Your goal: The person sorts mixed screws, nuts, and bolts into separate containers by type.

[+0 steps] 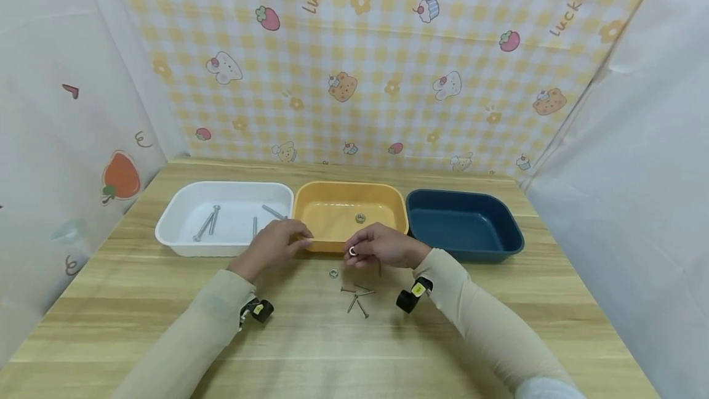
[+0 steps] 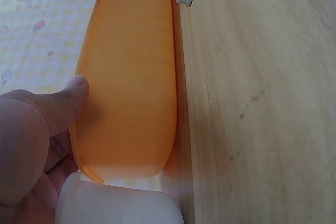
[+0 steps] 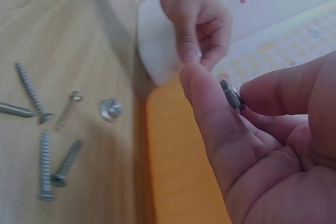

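My right hand (image 1: 386,245) is over the front rim of the yellow bin (image 1: 327,245), pinching a hex nut (image 3: 230,96) between thumb and fingers. At the bin's front left corner, my left hand (image 1: 277,244) holds the rim, its thumb (image 2: 76,98) on the outer side. A second nut (image 1: 360,218) lies inside the yellow bin. On the table before the bin sits another nut (image 1: 333,273). Several screws (image 3: 46,166) are scattered on the wood nearer to me; one lies partly behind my right hand in the head view.
Left of the yellow bin stands a white bin (image 1: 221,251) with several long bolts (image 1: 206,225) in it. A dark blue bin (image 1: 476,255) stands on the right. Behind the wooden table (image 1: 310,356) hangs a checked cloth (image 1: 310,66), with pale cloth at both sides.
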`<state>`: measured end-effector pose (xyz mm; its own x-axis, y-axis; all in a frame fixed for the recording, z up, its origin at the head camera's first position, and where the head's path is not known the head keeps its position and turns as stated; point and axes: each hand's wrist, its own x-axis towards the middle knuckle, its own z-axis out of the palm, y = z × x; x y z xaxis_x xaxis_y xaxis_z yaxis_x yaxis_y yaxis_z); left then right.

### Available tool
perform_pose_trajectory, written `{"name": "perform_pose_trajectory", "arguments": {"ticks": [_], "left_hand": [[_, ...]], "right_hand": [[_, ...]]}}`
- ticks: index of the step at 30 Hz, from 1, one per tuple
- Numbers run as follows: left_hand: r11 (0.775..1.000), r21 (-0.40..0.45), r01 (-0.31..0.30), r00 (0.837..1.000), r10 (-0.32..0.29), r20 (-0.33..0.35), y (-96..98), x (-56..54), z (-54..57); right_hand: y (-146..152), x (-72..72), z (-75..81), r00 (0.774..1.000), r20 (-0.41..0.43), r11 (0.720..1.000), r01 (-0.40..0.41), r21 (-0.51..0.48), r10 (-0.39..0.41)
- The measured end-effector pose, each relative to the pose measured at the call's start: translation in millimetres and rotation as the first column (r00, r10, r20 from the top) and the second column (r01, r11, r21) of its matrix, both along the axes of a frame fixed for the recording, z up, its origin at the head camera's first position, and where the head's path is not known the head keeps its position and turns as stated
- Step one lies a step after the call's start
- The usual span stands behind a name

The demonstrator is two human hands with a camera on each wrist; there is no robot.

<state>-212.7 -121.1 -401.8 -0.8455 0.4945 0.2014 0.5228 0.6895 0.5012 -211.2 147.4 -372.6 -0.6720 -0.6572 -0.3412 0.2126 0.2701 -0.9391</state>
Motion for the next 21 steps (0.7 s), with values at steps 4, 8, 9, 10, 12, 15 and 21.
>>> {"name": "perform_pose_trajectory", "arguments": {"ticks": [4,8,9,10,12,15,21], "left_hand": [[1.000,0.002,-0.006,1.000,0.006,0.002,-0.5,0.0,-1.2],[1.000,0.000,-0.013,1.000,0.013,-0.001,-0.9,-0.7,-2.5],[1.000,-0.001,-0.017,1.000,0.017,0.003,-1.0,-0.8,-2.4],[1.000,-0.001,-0.020,1.000,0.020,0.007,-1.1,-0.9,-2.5],[1.000,-0.002,-0.024,1.000,0.025,0.014,-1.5,-0.9,-2.5],[1.000,0.001,-0.026,0.999,0.026,0.024,-1.5,-0.4,-1.4],[1.000,-0.001,-0.019,0.999,0.019,0.031,-0.6,1.4,0.4]], "right_hand": [[-1,-8.1,6.6,0.998,0.030,0.998,0.056,-0.007,-0.055],[-4,-18.4,11.1,0.995,0.014,0.996,0.094,0.005,-0.094],[-4,-21.1,11.8,0.995,0.011,0.995,0.100,0.003,-0.100],[-5,-23.8,12.2,0.994,0.011,0.994,0.106,-0.002,-0.106],[-5,-29.1,13.2,0.993,0.007,0.993,0.115,-0.004,-0.115],[-5,-37.2,13.2,0.993,-0.005,0.993,0.118,0.005,-0.118],[-5,-51.8,11.1,0.991,-0.072,0.991,0.116,0.072,-0.111]]}}
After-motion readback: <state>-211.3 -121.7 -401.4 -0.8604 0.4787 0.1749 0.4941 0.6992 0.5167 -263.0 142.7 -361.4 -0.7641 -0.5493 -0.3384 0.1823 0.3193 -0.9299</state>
